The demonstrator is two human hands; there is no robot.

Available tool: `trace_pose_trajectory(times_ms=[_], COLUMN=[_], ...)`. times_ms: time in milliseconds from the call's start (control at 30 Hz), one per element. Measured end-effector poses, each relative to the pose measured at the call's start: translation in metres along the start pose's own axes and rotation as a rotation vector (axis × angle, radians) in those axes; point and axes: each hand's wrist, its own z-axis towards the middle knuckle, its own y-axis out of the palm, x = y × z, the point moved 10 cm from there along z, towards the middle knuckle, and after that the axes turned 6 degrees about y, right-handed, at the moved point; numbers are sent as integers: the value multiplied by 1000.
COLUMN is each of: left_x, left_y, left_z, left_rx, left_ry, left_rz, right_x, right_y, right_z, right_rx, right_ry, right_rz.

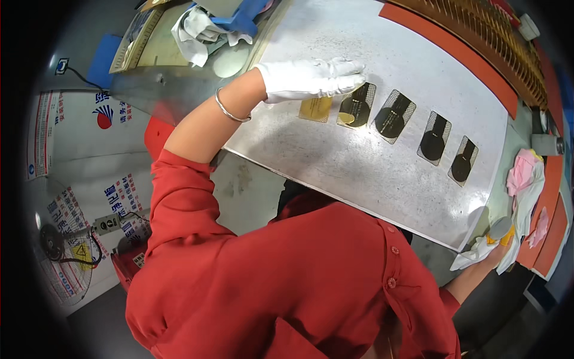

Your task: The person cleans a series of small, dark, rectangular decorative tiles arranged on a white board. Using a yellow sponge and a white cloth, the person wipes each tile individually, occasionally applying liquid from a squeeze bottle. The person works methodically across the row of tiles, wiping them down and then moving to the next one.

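Note:
My left hand point(311, 79), in a white glove, lies flat on a large grey metal plate point(359, 179), with its fingertips on the top edge of a gold mesh card point(357, 106). A plain gold card point(315, 109) sits just below the palm. More mesh cards with black round-headed shapes run in a row to the right: one point(393, 113), another point(434, 139), the last point(463, 160). My right hand point(495, 250), at the plate's lower right corner, grips a white cloth point(472, 256) and a small yellow bottle with a grey cap point(501, 230).
An orange mat point(454, 48) borders the plate's far side, with a rack of brown slats point(496, 30) behind it. White rags point(197, 30) and a blue item point(242, 18) lie at the top left. Pink and white cloths point(525, 173) hang at right. A floor fan point(60, 257) stands at left.

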Motion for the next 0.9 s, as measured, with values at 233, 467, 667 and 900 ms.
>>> trace_pose_trajectory(times_ms=[233,467,667,900], left_x=[11,21,52,74], left_y=[22,30,48,55], left_z=[38,63,90,111], left_rx=[3,-32,-39,-76], left_ry=[6,81,64,186], left_rz=[102,144,183,140], right_x=[5,0,-11,-6], right_y=[-7,0,20,18], right_z=[3,8,-3,-4], right_rx=[8,-44,1,-7], right_ry=[-10,-77,-71,-52], right_rz=[15,-21,-5,43])
